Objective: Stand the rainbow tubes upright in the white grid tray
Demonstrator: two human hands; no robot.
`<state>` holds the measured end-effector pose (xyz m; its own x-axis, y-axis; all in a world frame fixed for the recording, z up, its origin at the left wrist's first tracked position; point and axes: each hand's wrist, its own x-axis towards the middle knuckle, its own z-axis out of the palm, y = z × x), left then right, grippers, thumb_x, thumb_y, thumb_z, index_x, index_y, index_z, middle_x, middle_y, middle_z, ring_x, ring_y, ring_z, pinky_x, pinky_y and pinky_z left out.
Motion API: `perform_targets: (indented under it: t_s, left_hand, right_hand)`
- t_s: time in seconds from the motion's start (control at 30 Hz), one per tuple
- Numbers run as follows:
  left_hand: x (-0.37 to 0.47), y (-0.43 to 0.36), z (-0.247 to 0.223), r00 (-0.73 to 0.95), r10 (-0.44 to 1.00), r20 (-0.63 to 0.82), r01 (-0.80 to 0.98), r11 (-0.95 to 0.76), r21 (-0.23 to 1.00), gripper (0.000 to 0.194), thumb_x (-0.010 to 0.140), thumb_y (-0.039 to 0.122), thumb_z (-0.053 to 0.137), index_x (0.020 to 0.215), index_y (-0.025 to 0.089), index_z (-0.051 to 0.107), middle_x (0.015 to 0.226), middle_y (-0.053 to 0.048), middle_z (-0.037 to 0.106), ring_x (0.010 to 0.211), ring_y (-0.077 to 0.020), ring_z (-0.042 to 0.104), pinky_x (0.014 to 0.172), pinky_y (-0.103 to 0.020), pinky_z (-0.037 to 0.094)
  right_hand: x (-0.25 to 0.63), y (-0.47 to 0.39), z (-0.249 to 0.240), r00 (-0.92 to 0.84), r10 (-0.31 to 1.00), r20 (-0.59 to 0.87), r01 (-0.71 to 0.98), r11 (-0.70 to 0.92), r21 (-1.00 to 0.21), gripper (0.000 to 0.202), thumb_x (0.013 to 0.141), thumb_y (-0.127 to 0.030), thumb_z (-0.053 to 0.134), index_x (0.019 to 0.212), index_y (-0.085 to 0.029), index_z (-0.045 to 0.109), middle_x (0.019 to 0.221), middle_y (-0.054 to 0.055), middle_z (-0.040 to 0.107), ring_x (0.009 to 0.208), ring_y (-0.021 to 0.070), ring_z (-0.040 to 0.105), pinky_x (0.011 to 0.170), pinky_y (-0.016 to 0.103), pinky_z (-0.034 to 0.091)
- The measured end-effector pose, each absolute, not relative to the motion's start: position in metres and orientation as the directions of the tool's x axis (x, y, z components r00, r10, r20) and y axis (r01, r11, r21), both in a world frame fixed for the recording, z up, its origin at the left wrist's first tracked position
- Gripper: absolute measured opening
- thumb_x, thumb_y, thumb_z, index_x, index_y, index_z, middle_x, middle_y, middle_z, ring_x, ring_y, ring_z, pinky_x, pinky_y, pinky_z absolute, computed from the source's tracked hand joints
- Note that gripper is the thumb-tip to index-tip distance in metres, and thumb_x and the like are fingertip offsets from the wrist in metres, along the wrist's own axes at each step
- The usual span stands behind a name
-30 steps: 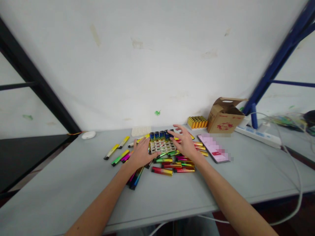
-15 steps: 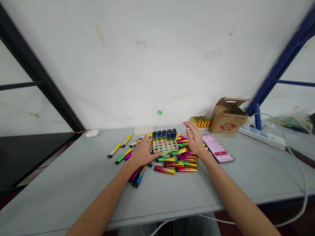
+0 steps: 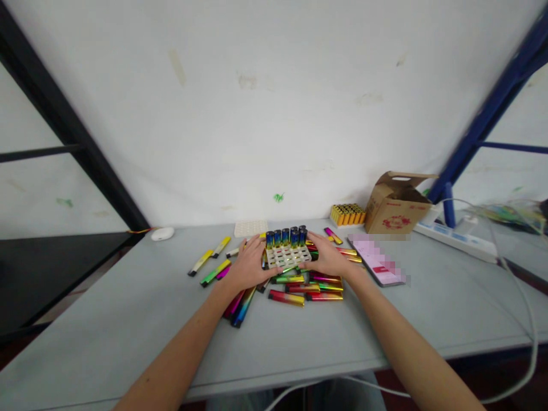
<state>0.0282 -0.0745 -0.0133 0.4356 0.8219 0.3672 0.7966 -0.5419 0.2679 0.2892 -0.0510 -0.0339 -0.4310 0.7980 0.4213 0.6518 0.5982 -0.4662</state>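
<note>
A white tray with rows of holes (image 3: 287, 257) lies over a loose pile of colourful tubes (image 3: 286, 297). Several short dark-blue cylinders (image 3: 286, 236), battery-like in look, stand upright in its back rows. At the tray's left side my left hand (image 3: 248, 264) is closed around the edge, thumb along the front. Opposite it, my right hand (image 3: 329, 258) grips the right edge, its thumb near the front corner. The palms and fingers hide parts of the pile.
Behind stands a second white tray with holes (image 3: 250, 228). To the right are a block of orange cylinders (image 3: 348, 215), an open cardboard box (image 3: 399, 205), a phone (image 3: 377, 260) and a power strip (image 3: 458, 241). A white oval object (image 3: 162, 234) lies far left. Cables hang at right.
My right hand has come down and left from above the pile onto the tray's right edge. A pink-and-yellow tube now shows behind it. My left hand stays on the tray.
</note>
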Motion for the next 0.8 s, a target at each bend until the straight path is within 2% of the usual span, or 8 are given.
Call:
perform_targets:
  t_s: [0.17,0.3,0.5,0.67,0.8]
  left_hand:
    - [0.025,-0.064,-0.011,0.413,0.780,0.470,0.772,-0.574,0.275,0.077,0.071,0.059,0.066,0.129,0.011,0.049,0.132,-0.019,0.052,0.127,-0.0356,0.042,0.108,-0.053,0.031]
    - [0.024,-0.061,0.006,0.338,0.723,0.603,0.716,-0.613,0.334,0.070,0.074,0.057,0.064,0.127,0.013,0.051,0.135,-0.017,0.050,0.127,-0.0322,0.043,0.108,-0.050,0.034]
    - [0.024,-0.069,0.027,0.317,0.706,0.634,0.678,-0.636,0.369,0.065,0.075,0.055,0.064,0.125,0.016,0.053,0.137,-0.015,0.047,0.129,-0.0284,0.043,0.110,-0.045,0.034]
    - [0.022,-0.070,0.021,0.325,0.735,0.595,0.685,-0.617,0.388,0.065,0.075,0.058,0.062,0.125,0.018,0.053,0.136,-0.013,0.048,0.128,-0.0284,0.044,0.110,-0.045,0.034]
    - [0.019,-0.069,0.004,0.362,0.770,0.525,0.705,-0.595,0.387,0.068,0.074,0.060,0.063,0.126,0.016,0.053,0.136,-0.014,0.049,0.128,-0.0305,0.043,0.110,-0.048,0.033]
  right_hand:
    - [0.284,-0.056,-0.018,-0.417,0.785,0.459,0.544,0.619,-0.566,0.077,0.069,-0.043,0.076,0.135,-0.014,0.048,0.131,0.016,0.056,0.120,0.0304,0.053,0.104,0.047,0.040]
    - [0.280,-0.065,0.002,-0.295,0.789,0.539,0.425,0.614,-0.665,0.074,0.075,-0.042,0.071,0.139,-0.017,0.043,0.137,0.013,0.052,0.125,0.0271,0.050,0.107,0.044,0.038]
    - [0.277,-0.069,0.012,-0.274,0.771,0.574,0.318,0.636,-0.703,0.076,0.076,-0.045,0.070,0.142,-0.019,0.041,0.142,0.012,0.048,0.126,0.0285,0.049,0.105,0.046,0.039]
    - [0.275,-0.069,0.004,-0.261,0.785,0.562,0.364,0.619,-0.696,0.076,0.076,-0.046,0.069,0.141,-0.017,0.043,0.138,0.013,0.052,0.122,0.0286,0.053,0.105,0.046,0.040]
    - [0.278,-0.067,-0.009,-0.295,0.782,0.549,0.481,0.618,-0.622,0.076,0.076,-0.047,0.069,0.141,-0.015,0.043,0.138,0.016,0.051,0.126,0.0302,0.050,0.107,0.048,0.037]
